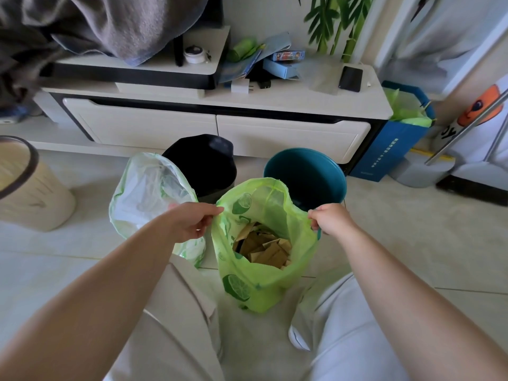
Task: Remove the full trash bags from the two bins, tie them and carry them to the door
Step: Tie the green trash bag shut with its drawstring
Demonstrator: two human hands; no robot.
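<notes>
A green trash bag (255, 287) printed with lime slices stands on the floor between my knees, its mouth open and brown cardboard scraps inside. My left hand (192, 221) pinches the bag's left rim and my right hand (332, 220) pinches its right rim, holding the mouth apart. A paler, whitish-green trash bag (145, 193) stands open on the floor just left of it, behind my left hand. Behind the bags stand two bins with no bags in them: a black bin (203, 163) and a teal bin (308, 174).
A white TV cabinet (214, 127) runs along the wall behind the bins, with a phone (350, 78) and boxes on top. A beige bin (27, 185) stands at the far left. A blue paper bag (390, 149) and a mop base sit at the right.
</notes>
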